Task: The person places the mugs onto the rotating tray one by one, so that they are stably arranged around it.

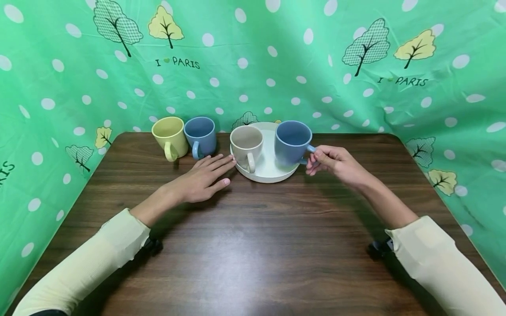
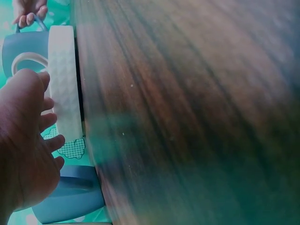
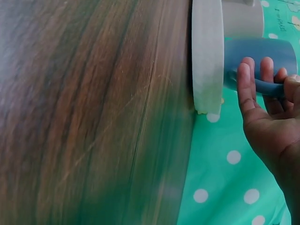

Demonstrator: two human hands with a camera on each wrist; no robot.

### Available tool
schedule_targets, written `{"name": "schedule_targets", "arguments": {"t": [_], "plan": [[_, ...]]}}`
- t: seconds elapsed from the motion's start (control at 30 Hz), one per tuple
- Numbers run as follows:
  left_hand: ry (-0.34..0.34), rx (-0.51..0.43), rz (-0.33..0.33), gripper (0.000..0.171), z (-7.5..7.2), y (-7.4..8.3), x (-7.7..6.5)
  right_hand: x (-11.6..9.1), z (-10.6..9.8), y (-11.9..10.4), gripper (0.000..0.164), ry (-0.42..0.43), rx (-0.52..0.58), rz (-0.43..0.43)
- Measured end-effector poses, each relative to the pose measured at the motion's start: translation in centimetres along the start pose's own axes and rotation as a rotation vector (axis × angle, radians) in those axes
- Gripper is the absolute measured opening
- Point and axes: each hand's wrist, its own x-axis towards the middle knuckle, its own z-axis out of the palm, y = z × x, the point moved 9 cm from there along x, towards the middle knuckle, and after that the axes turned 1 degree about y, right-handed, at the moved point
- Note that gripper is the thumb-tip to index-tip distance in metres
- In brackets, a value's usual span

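A round white tray [image 1: 264,178] stands near the back of the table, bearing a beige mug [image 1: 246,142] at its left and a blue mug [image 1: 290,145] at its right. My right hand [image 1: 336,162] pinches the handle of that blue mug, thumb on top, as the right wrist view shows too. My left hand [image 1: 203,180] is spread with straight fingers, the fingertips right at the tray's left rim. In the left wrist view the tray's textured white side [image 2: 63,84] shows just past these fingers.
Left of the tray, a yellow mug [image 1: 170,136] and a second blue mug [image 1: 200,136] stand side by side, handles toward me. The dark wooden table [image 1: 253,245] ends at a green dotted curtain [image 1: 245,61] behind and at both sides.
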Motion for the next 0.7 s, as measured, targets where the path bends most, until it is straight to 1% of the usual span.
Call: {"name": "schedule_targets", "arguments": {"t": [0.3, 0.57, 0.7], "plan": [[-0.003, -0.003, -0.005, 0.065, 0.1, 0.0, -0.1, 1.0, 1.1, 0.9, 0.037, -0.061, -0.065, 0.042], [0.007, 0.002, -0.005, 0.066, 0.1, 0.0, -0.1, 1.7, 1.3, 1.5, 0.037, -0.089, -0.142, 0.106], [0.004, -0.003, -0.013, 0.067, 0.1, 0.0, 0.0, 1.9, 1.1, 1.4, 0.036, -0.121, -0.162, 0.127]]}}
